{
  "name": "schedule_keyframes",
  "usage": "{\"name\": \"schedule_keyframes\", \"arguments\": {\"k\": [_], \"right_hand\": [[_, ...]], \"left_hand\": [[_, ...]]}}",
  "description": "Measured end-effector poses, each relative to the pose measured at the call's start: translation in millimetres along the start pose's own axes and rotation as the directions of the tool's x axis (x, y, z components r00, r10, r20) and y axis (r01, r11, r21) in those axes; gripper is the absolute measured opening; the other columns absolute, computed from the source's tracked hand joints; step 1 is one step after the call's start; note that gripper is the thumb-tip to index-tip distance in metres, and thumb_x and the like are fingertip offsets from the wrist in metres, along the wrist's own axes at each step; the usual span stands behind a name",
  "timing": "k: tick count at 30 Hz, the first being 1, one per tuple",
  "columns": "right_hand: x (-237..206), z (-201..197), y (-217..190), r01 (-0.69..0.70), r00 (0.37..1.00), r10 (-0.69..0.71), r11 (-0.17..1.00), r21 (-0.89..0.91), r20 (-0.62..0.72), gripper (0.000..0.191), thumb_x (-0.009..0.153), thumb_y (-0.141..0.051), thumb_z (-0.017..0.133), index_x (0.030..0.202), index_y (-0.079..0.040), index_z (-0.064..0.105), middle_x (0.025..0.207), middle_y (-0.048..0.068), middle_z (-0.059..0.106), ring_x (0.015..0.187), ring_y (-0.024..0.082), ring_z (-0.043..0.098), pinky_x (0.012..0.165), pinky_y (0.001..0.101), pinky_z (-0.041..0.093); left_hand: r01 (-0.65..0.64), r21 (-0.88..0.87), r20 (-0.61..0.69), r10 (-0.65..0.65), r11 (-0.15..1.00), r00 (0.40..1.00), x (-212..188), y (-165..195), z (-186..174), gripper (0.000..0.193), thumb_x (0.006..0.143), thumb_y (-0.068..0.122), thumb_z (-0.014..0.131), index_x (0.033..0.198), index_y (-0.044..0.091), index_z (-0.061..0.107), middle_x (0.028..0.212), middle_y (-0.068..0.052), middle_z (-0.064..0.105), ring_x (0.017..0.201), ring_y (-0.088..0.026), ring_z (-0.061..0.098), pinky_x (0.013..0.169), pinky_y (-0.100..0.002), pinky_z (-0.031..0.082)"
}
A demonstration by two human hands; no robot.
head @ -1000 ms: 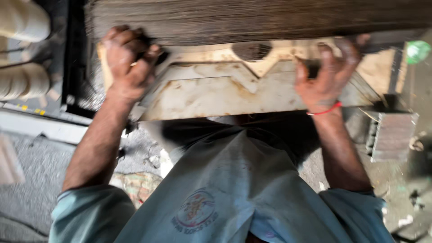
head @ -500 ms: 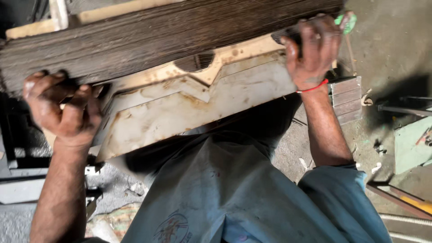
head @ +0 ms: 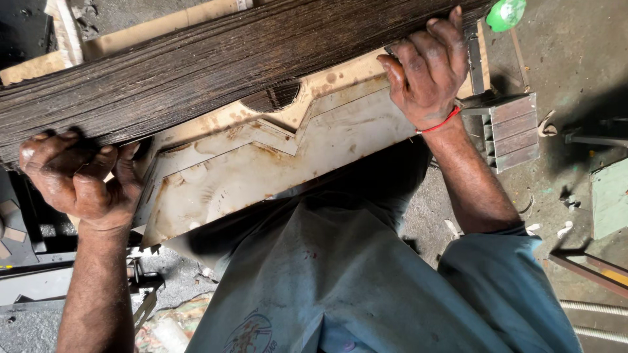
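Note:
A thick stack of dark thin sheets (head: 216,72) runs slantwise across the top of the head view, lying on a pale, stained metal template plate (head: 261,170) with stepped cut-outs. My left hand (head: 82,176) grips the stack's lower left end, fingers curled under its edge. My right hand (head: 428,68), with a red thread at the wrist, clasps the stack's upper right end, fingers over the top. My blue shirt fills the lower middle.
A grey ribbed metal block (head: 513,131) sits right of the plate. A green round object (head: 507,13) lies at the top right. Dark machine parts (head: 26,261) stand at the lower left; concrete floor with scraps and a greenish panel (head: 608,196) lies right.
The stack and plate have tilted further, left end dropping and right end rising. Both hands keep their grip; the view has shifted right, showing more floor.

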State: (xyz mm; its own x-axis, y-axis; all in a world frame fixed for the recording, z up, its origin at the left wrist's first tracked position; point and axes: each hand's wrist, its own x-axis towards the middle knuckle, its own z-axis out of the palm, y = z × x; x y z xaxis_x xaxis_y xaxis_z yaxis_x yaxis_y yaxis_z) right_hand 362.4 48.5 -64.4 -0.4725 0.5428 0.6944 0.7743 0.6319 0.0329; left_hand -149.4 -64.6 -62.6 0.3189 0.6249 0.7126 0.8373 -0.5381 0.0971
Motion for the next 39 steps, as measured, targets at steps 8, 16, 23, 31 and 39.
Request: {"name": "schedule_keyframes", "arguments": {"k": [8, 16, 23, 31, 39], "right_hand": [[14.5, -21.8, 2.9, -0.054, 0.987, 0.037, 0.993, 0.103, 0.155, 0.016, 0.097, -0.012, 0.082, 0.101, -0.006, 0.067, 0.103, 0.012, 0.058, 0.111, 0.034, 0.056, 0.095, 0.0487, 0.050], [-31.0, -63.6, 49.0, -0.346, 0.925, 0.380, 0.846, -0.406, 0.003, 0.067, 0.094, -0.037, 0.082, 0.120, 0.019, 0.057, 0.123, 0.037, 0.054, 0.110, 0.051, 0.055, 0.091, 0.0516, 0.051], [-74.0, -57.0, 79.9, -0.737, 0.578, 0.734, 0.657, -0.157, 0.358, 0.020, 0.100, -0.016, 0.072, 0.110, 0.000, 0.072, 0.100, 0.026, 0.074, 0.085, 0.035, 0.071, 0.075, 0.0402, 0.053], [-67.4, -167.3, 6.6, -0.844, 0.485, 0.836, 0.369, 0.390, 0.257, 0.010, 0.112, 0.003, 0.062, 0.121, 0.008, 0.061, 0.096, 0.006, 0.069, 0.072, 0.016, 0.069, 0.057, 0.0262, 0.058], [-64.7, -83.9, 2.7, -0.956, 0.288, 0.646, 0.153, 0.249, 0.707, 0.030, 0.099, -0.003, 0.072, 0.129, -0.004, 0.074, 0.106, 0.005, 0.076, 0.071, 0.005, 0.065, 0.048, 0.0220, 0.054]], "left_hand": [[0.025, 0.033, -0.005, -0.024, 0.999, 1.000, -10.5, -3.7, 4.1, 0.015, 0.096, 0.004, 0.074, 0.092, 0.008, 0.060, 0.109, -0.013, 0.055, 0.111, -0.037, 0.057, 0.089, -0.056, 0.049], [0.065, 0.050, -0.021, -0.064, 0.997, 0.998, -28.2, 5.8, 4.7, 0.028, 0.105, 0.007, 0.087, 0.100, 0.003, 0.060, 0.120, -0.016, 0.050, 0.120, -0.038, 0.061, 0.094, -0.052, 0.060], [-0.012, 0.012, 0.000, 0.012, 1.000, 1.000, -25.8, 1.0, 6.9, 0.024, 0.101, -0.002, 0.088, 0.104, -0.005, 0.064, 0.109, -0.021, 0.071, 0.097, -0.034, 0.073, 0.076, -0.043, 0.062], [0.063, 0.037, -0.026, -0.062, 0.997, 0.998, -32.1, 1.1, 8.0, 0.025, 0.097, -0.005, 0.092, 0.100, -0.007, 0.067, 0.103, -0.023, 0.068, 0.086, -0.034, 0.067, 0.067, -0.041, 0.057], [0.055, 0.021, 0.015, -0.055, 0.998, 0.998, -27.4, 6.8, 3.7, 0.024, 0.103, 0.002, 0.087, 0.106, -0.005, 0.065, 0.121, -0.025, 0.059, 0.114, -0.041, 0.065, 0.093, -0.050, 0.062]]}}
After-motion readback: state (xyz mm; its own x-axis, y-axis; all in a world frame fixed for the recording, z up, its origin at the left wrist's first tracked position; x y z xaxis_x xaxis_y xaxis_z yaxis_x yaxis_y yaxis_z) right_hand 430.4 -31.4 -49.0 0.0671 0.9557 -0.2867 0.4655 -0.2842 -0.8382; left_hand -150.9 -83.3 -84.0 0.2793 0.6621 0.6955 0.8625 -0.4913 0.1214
